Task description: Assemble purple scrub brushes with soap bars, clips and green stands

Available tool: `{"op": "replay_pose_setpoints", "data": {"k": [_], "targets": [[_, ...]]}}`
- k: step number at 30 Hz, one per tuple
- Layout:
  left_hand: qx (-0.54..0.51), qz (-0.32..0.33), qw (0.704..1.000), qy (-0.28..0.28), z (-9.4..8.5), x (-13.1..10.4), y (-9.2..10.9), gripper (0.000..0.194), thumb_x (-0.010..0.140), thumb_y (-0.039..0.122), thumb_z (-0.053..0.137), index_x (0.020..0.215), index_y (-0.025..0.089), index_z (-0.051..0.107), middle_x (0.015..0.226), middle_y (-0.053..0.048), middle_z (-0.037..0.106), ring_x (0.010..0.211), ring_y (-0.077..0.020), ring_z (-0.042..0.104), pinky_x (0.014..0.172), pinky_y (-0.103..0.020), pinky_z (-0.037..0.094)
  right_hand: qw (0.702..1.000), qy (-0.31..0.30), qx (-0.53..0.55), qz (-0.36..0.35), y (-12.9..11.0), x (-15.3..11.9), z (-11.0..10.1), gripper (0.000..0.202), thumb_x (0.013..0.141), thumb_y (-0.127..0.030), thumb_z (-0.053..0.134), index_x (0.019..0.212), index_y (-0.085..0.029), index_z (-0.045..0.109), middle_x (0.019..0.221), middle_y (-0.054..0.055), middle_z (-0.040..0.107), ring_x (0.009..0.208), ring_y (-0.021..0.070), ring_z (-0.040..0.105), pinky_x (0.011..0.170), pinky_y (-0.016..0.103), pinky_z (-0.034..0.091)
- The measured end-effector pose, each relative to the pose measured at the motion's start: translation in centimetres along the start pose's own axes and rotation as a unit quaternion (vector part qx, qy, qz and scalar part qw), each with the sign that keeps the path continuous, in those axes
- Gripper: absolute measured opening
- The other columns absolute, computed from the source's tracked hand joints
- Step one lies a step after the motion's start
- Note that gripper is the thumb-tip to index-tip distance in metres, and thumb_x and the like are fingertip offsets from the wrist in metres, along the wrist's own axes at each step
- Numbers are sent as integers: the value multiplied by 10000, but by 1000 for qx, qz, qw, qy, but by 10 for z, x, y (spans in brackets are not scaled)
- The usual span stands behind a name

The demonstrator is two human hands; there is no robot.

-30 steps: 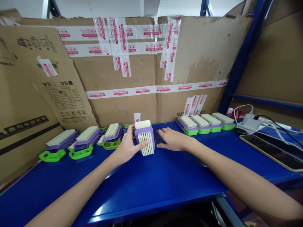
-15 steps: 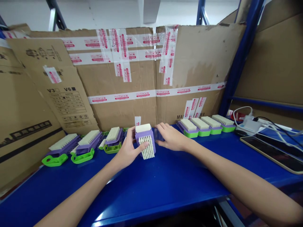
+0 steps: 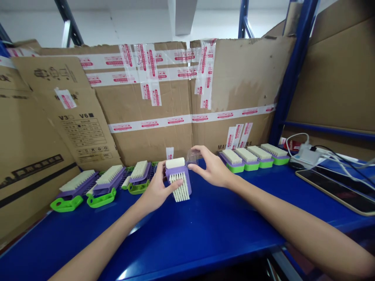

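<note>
My left hand (image 3: 158,189) is closed around a purple brush (image 3: 178,181), its thumb lying across the cream bristles. A cream roller-like piece sits at the brush's upper end, and the bristles face me. Just right of the brush, my right hand (image 3: 212,168) holds a clear plastic piece (image 3: 191,157) between thumb and curled fingers. That piece is see-through, so its full shape is hard to make out. Left of my left hand lies a purple brush (image 3: 139,170) with a green handle part (image 3: 137,188).
More purple brushes with green handle parts (image 3: 101,198) lie at the left. Several green-and-purple brushes (image 3: 233,157) stand in a row at the back right. A phone (image 3: 336,191) and a white charger (image 3: 309,153) with cables lie at the right. Taped cardboard (image 3: 152,140) walls the blue shelf (image 3: 187,242).
My right hand has arched its fingers and shifted the clear plastic piece slightly up and left, beside the brush's top. My left hand still holds the brush. The camera view has tilted slightly.
</note>
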State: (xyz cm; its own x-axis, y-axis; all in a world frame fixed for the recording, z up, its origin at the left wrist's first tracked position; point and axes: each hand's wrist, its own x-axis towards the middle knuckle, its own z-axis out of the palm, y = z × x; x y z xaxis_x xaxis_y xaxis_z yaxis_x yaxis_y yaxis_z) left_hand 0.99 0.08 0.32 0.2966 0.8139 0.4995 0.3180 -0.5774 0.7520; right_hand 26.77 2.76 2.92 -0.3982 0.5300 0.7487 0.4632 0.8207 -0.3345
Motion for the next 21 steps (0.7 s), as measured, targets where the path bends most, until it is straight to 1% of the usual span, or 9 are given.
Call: {"op": "replay_pose_setpoints", "data": {"k": [3,8,14,17,21], "targets": [[-7,-11,1000,-15,0,-1,2,645,956,539,766,1422,247,429,1407,-129,657,1286,-312,683,1110,-493,565,1000,20,10,-14,-1,0,1,458,1065,-468,628,1440,-251,481,1405,139,661,1281,320,666,1091,566,571],[-25,-10,999,-24,1,-1,1,644,952,511,783,1427,248,436,1425,-133,654,1289,-309,683,1109,-491,568,998,51,-12,-39,-7,-1,2,446,1071,-461,617,1454,-261,506,1414,144,653,1346,345,583,1112,607,546],[-26,-1,999,-26,0,-1,0,637,957,492,785,1432,244,440,1441,-136,654,1306,-305,678,1115,-486,565,995,65,-4,-69,-13,-3,7,570,1078,-447,619,1586,-295,409,1533,147,588,1365,349,570,1095,617,560],[-23,-3,999,-27,0,-2,1,639,961,492,781,1438,244,434,1458,-141,644,1323,-308,669,1120,-491,564,994,66,4,-89,-12,-3,8,641,1067,-431,649,1628,-321,359,1590,146,542,1424,354,552,1114,621,554],[-18,-7,999,-29,-1,-2,1,657,966,492,774,1462,247,419,1480,-149,628,1349,-318,654,1139,-515,552,992,78,19,-101,-10,-1,7,697,1056,-410,677,1650,-342,317,1601,146,514,1471,355,524,1137,625,552]]}}
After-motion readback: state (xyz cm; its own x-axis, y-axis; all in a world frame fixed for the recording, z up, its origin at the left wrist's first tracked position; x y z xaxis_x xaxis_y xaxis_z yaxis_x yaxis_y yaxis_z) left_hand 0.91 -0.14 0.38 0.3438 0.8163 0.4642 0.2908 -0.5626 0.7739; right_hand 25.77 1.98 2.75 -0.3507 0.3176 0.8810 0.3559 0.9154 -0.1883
